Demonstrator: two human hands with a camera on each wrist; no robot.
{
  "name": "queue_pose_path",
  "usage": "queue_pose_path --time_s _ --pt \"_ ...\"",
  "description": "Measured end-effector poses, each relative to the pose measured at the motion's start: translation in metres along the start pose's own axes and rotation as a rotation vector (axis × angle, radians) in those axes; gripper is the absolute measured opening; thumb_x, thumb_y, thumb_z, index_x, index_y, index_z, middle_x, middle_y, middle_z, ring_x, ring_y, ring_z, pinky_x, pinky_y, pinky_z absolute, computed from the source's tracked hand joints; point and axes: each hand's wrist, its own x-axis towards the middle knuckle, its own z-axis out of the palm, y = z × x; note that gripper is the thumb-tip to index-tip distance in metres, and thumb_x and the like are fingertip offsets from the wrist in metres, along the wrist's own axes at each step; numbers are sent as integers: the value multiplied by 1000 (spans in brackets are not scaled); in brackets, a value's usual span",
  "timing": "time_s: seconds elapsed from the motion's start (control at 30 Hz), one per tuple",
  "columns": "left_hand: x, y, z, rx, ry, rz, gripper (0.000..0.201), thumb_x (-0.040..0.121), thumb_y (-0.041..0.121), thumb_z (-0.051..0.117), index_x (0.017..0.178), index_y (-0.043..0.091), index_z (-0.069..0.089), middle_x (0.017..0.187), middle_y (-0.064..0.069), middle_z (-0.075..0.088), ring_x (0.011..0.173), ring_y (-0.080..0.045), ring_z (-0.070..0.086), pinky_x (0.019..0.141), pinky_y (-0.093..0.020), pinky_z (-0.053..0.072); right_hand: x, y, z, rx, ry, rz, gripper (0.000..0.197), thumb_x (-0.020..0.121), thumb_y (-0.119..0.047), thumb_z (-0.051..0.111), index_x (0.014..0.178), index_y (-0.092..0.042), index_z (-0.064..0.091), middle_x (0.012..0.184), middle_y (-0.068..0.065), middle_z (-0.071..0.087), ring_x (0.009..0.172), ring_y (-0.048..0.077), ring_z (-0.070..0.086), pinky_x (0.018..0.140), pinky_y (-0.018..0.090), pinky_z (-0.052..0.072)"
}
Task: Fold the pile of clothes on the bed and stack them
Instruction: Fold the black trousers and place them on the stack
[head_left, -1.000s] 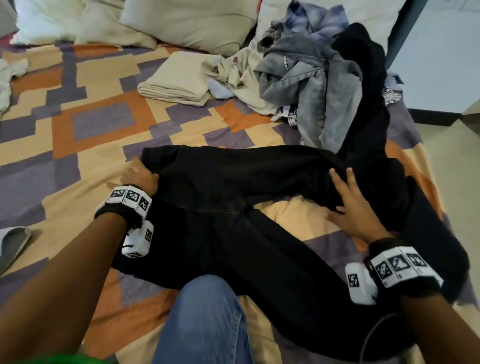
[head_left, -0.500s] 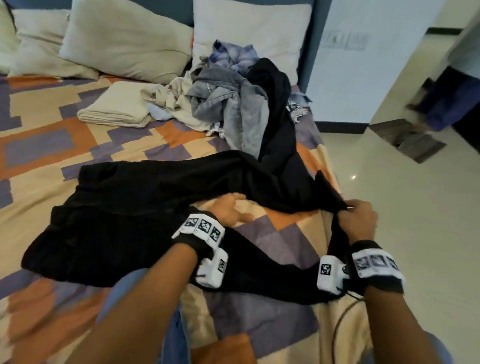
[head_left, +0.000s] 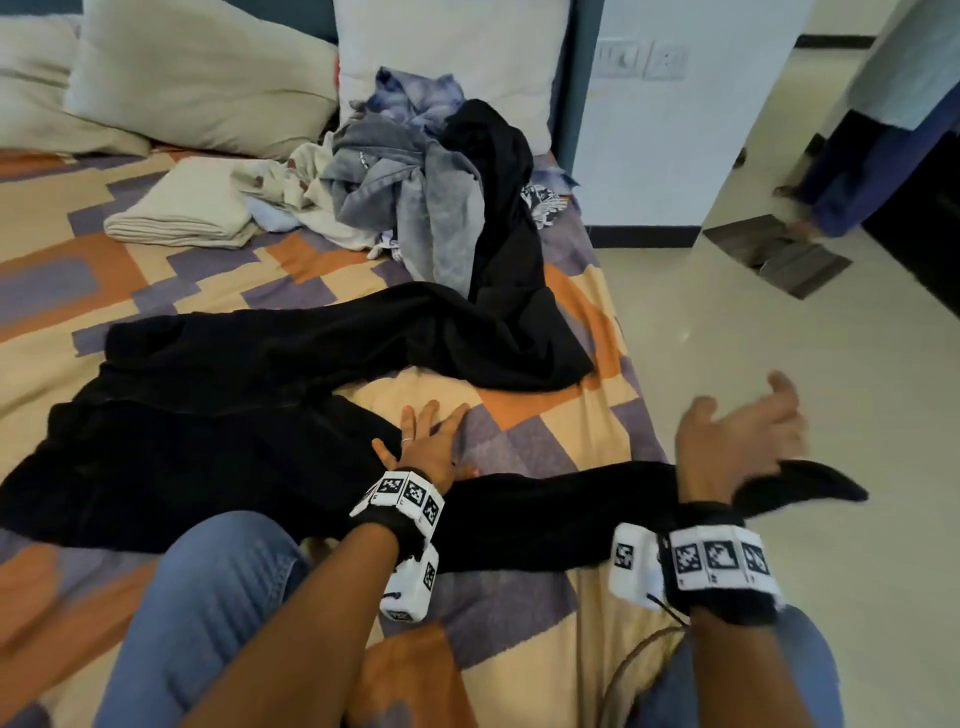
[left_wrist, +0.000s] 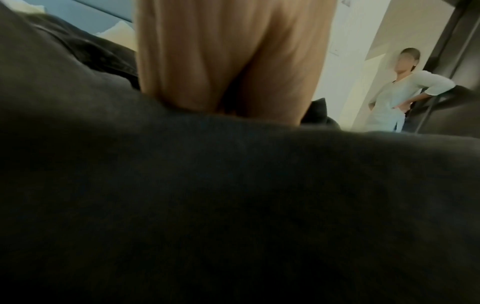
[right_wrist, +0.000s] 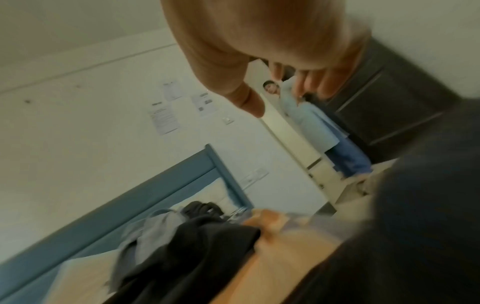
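While one folded cloth (head_left: 179, 215) lies done, both hands, left hand (head_left: 427, 441) and right hand (head_left: 737, 436), spread-fingered, leave trousers (head_left: 249, 410) unfolded and the pile (head_left: 415, 192) untouched.

Three pillows (head_left: 208, 78); one folded cream cloth (head_left: 182, 210); one black trousers (head_left: 234, 395); two hands (head_left: 431, 447).

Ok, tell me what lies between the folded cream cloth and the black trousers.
Head view: only bare patterned bedspread separates the folded cream cloth from the black trousers.
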Motion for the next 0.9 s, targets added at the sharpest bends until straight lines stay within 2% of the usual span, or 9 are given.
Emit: queue_pose_path --time_s 0.1,0.17,0.23,0.4,0.53,0.6,0.73,0.83,0.9 --pt "1 -3 2 -10 -10 3 92 85 52 64 149 51 -2 160 14 -18 146 -21 -25 107 -70 -10 -24 -22 46 318 -512 51 27 88 -20 65 113 -17 56 94 7 59 91 26 58 83 35 44" --pt "2 -3 2 -7 -12 -11 95 86 53 62 150 47 -7 159 15 -20 146 -20 -26 107 -69 -11 -39 -30 79 479 -842 399 15 94 -27 62 105 -20 53 87 8 56 82 25 58 75 37 53" --pt "2 -3 4 -2 -25 -18 97 86 55 61 150 46 -11 159 16 -22 145 -20 -27 107 -69 -12 -46 -35 101 543 -959 724 25 101 -26 53 122 -13 48 92 14 56 85 26 59 82 42 55" --pt "7 -3 6 22 -85 -46 100 87 57 58 148 44 -20 156 17 -29 144 -19 -30 106 -70 -12 -27 -48 127 716 -1002 996 60 92 -38 65 143 -15 42 129 15 55 121 31 54 90 42 45" --pt "12 2 8 41 -94 -94 111 85 58 60 147 33 -28 153 17 -34 143 -18 -32 106 -69 -13 -19 -67 116 1017 -948 978 42 91 -36 65 127 -17 59 137 5 58 109 24 61 88 35 49" --pt "12 3 9 28 -89 -98 112 85 57 60 148 30 -28 154 17 -34 142 -17 -32 106 -69 -13 -9 -69 103 1384 -918 977 40 95 -28 58 133 -16 58 143 5 54 125 26 57 104 39 44" --pt "10 1 6 7 -116 -76 110 85 58 60 150 27 -24 156 12 -32 141 -18 -34 105 -69 -16 12 -69 63 1865 -739 844 31 86 -16 53 111 -8 69 125 12 64 126 30 56 110 46 39" --pt "9 1 4 9 -134 -57 111 85 58 60 150 25 -24 155 10 -33 141 -19 -35 104 -69 -16 20 -61 47 1780 -663 746 24 77 -11 56 89 -10 76 111 9 71 107 26 67 106 41 44" --pt "10 1 3 4 -142 -66 110 85 60 59 151 25 -22 156 7 -32 141 -19 -35 104 -69 -17 27 -48 52 1697 -690 805 20 65 -9 69 84 -11 76 114 9 71 110 26 66 103 41 47"
